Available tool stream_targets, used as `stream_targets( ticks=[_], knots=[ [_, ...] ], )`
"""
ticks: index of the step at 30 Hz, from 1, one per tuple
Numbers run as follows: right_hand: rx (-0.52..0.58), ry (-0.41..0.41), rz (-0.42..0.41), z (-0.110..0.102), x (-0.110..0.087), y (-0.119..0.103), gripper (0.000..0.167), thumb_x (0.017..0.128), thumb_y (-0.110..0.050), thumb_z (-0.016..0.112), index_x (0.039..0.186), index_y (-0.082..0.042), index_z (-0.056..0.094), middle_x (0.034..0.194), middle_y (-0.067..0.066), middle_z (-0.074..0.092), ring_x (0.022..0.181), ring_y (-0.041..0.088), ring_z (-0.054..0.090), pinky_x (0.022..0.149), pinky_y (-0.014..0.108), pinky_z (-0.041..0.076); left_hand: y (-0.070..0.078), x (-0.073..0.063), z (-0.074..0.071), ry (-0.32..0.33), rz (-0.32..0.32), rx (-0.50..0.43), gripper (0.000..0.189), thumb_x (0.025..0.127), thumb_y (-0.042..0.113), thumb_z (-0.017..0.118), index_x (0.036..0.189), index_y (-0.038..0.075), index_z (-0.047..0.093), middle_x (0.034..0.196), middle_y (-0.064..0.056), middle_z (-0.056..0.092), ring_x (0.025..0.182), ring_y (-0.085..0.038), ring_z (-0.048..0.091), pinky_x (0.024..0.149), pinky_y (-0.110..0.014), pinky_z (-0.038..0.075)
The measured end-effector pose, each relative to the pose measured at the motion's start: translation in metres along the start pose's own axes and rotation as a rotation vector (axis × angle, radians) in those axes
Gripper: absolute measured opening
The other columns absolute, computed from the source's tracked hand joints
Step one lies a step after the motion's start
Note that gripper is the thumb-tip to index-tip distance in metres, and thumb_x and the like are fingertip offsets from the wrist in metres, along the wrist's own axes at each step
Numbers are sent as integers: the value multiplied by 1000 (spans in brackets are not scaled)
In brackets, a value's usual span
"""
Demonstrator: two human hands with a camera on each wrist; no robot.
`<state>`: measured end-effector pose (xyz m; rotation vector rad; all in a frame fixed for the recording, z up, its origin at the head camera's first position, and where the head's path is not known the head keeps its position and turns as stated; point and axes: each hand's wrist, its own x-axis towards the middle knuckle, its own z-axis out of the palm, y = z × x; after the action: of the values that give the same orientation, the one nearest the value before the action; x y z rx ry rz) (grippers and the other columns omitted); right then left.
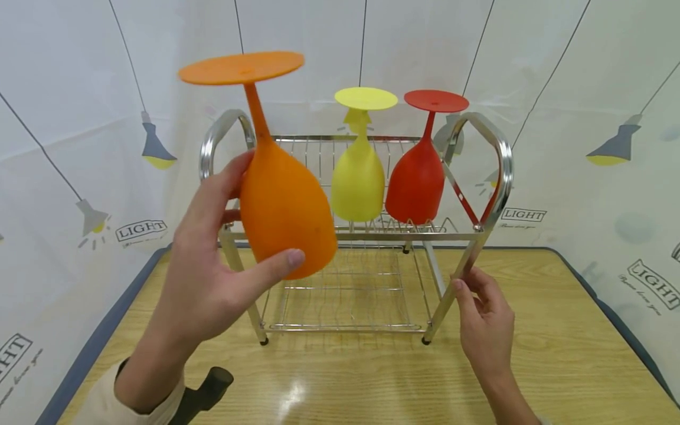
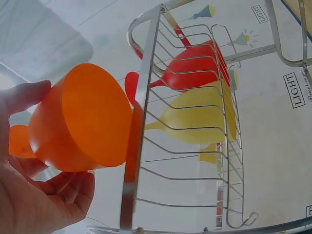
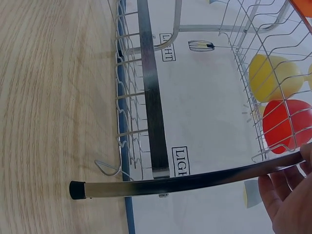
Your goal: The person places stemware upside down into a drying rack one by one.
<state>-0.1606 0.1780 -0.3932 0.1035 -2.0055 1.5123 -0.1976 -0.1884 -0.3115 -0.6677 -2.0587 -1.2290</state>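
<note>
An orange plastic goblet (image 1: 287, 206) is held upside down by my left hand (image 1: 212, 260), its foot uppermost and the bowl slightly tilted. The thumb lies across the front of the bowl while the other fingers go behind it. In the left wrist view, the goblet's open mouth (image 2: 97, 114) faces the rack, in front of its upper tier. A yellow goblet (image 1: 358, 183) and a red goblet (image 1: 417, 183) stand inverted side by side on that tier. My right hand (image 1: 486, 319) pinches the front right leg of the metal dish rack (image 1: 409, 236).
The rack's lower wire tier (image 1: 345, 324) sits just above the wooden table (image 1: 329, 383). Curved chrome handles (image 1: 502, 159) rise at both ends of the upper tier. Behind hangs a white cloth (image 1: 319, 35) printed with lamps. A dark strap piece (image 1: 204, 395) projects near my left wrist.
</note>
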Motion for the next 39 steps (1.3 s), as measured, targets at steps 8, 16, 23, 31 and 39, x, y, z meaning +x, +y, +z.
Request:
stream_targets(
  ticks=[8, 16, 23, 31, 39],
  knots=[
    [-29, 4, -8, 1, -1, 1, 24, 95, 3, 57, 118, 3, 62, 102, 2, 67, 95, -2, 60, 77, 9, 52, 120, 24, 6, 26, -82, 152, 88, 72, 13, 83, 148, 7, 38, 137, -11, 50, 112, -25, 49, 86, -37, 49],
    [-33, 7, 1, 2, -2, 1, 24, 95, 1, 58, 118, 2, 63, 100, -5, 66, 95, -2, 60, 77, 9, 52, 105, 35, 12, 24, -58, 283, 87, 76, 23, 81, 149, 8, 37, 137, -11, 49, 117, -22, 49, 88, -41, 53],
    [-38, 13, 5, 3, -1, 1, 24, 94, 2, 58, 118, 2, 64, 100, -9, 66, 95, -2, 60, 77, 9, 53, 107, 47, 17, 15, -135, 381, 84, 78, 25, 78, 149, 9, 36, 139, -12, 48, 116, -26, 49, 88, -48, 53],
    [-45, 21, -6, 3, -2, 2, 24, 95, 1, 58, 118, 2, 64, 99, -12, 65, 93, -2, 59, 76, 9, 52, 99, 60, 27, -33, -231, 435, 86, 78, 21, 73, 151, 11, 30, 136, -18, 46, 112, -32, 50, 85, -53, 54],
    [-52, 35, -4, 4, -3, 2, 23, 94, 0, 59, 116, 2, 64, 98, -13, 65, 92, -3, 59, 75, 8, 52, 95, 71, 33, -52, -308, 495, 84, 78, 23, 72, 151, 13, 30, 138, -18, 46, 115, -34, 50, 88, -53, 54]
  ],
)
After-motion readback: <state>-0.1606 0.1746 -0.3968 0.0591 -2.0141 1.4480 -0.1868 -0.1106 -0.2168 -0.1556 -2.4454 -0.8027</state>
